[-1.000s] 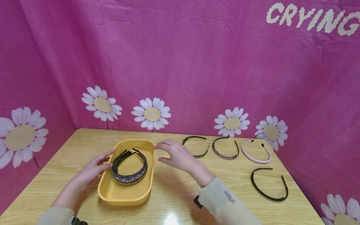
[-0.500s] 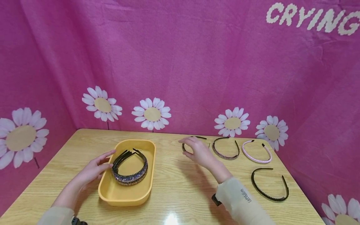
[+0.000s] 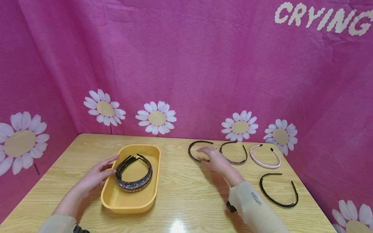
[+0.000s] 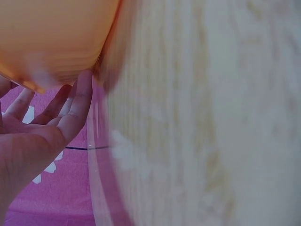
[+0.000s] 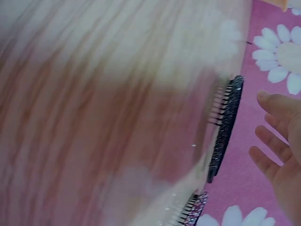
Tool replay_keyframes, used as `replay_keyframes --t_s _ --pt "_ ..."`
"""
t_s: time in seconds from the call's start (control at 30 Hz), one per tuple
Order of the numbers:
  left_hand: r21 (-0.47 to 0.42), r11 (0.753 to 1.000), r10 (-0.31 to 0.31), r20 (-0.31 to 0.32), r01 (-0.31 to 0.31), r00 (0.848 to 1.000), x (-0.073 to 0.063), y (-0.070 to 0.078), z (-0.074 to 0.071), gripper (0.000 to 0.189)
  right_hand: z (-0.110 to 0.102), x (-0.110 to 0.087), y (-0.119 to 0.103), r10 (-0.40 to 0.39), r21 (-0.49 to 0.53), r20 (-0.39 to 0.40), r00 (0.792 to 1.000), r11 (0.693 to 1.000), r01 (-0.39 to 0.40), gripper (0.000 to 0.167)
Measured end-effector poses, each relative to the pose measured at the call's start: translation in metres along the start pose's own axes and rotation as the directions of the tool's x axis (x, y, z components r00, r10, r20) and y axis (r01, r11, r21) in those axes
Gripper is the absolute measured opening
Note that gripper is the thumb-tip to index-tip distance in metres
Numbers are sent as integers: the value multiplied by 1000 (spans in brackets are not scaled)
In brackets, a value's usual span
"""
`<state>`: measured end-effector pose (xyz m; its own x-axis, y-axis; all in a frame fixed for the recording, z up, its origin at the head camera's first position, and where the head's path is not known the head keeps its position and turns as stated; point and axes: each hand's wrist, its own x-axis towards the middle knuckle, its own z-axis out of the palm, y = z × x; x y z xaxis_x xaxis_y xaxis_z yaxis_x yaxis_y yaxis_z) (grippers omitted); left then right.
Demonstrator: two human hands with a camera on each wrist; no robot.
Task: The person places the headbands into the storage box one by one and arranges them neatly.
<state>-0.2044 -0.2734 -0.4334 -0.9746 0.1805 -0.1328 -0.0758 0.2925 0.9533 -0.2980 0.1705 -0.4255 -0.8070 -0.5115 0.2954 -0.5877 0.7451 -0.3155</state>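
Note:
In the head view my left hand (image 3: 94,176) holds the left rim of a yellow plastic bin (image 3: 128,207), thumb over the edge. Its fingers lie against the bin's outer wall (image 4: 61,42) in the left wrist view. Dark glittery headbands (image 3: 134,185) are nested inside the bin. My right hand (image 3: 215,160) hovers with fingers spread above a black glittery headband (image 3: 189,152), hiding part of its front. The right wrist view shows that headband (image 5: 227,125) on the table, toothed underside visible, apart from my fingers (image 5: 270,139).
To the right lie a dark pinkish glitter headband (image 3: 234,162), a pink headband (image 3: 266,166) and, nearer the front, a black headband (image 3: 275,203). The wooden table (image 3: 180,194) ends at a magenta cloth (image 3: 192,81) printed with daisies.
My right hand has moved right from beside the bin to over the black glittery headband, and lowered slightly. The left hand and the bin have stayed in place.

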Motion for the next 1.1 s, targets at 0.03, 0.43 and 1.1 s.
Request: replay_keyframes --t_s 0.03,0.43,1.1 --pt "-1 1000 0 0 0 1000 0 0 0 63 1 -1 2 6 0 11 1000 1000 -6 46" --pt "18 1000 -4 4 4 1000 0 -1 -1 63 16 -1 19 -53 6 73 996 999 53 36" --pt "4 1000 -3 8 3 1000 0 -1 0 63 26 5 21 -132 -93 37 991 986 135 31"
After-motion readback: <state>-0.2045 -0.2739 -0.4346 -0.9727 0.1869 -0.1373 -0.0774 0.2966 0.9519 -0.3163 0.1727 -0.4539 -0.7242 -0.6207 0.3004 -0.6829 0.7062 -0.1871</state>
